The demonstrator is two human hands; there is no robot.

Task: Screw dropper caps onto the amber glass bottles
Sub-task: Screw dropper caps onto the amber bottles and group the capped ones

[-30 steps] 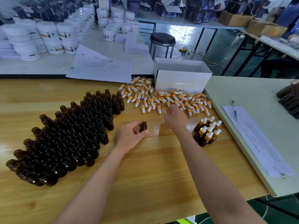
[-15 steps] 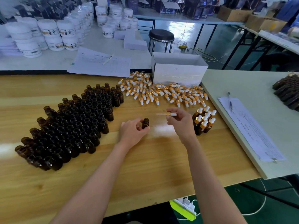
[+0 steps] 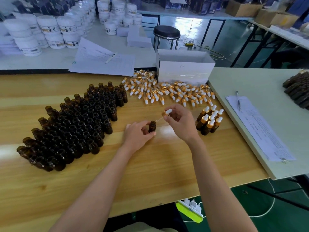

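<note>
1. The left hand (image 3: 138, 136) grips one open amber bottle (image 3: 152, 126), thumb and fingers curled round its body. The bottle stands upright on the wooden table (image 3: 150, 173), in front of the white box (image 3: 184, 71).
2. The right hand (image 3: 181, 124) pinches a dropper cap (image 3: 167, 112) at its gold collar, white bulb up. The glass pipette slants down, its tip just beside the bottle's mouth.
3. A heap of loose dropper caps (image 3: 167, 94) lies along the box's front.
4. The uncapped bottles (image 3: 75, 124) stand massed front-left of the box, and the capped bottles (image 3: 209, 121) front-right.
5. The white tubs (image 3: 50, 30) behind-left of the box carry labels too blurred to read. A faint mark on the box and the printed forms (image 3: 257, 128) to its right are illegible.
</note>
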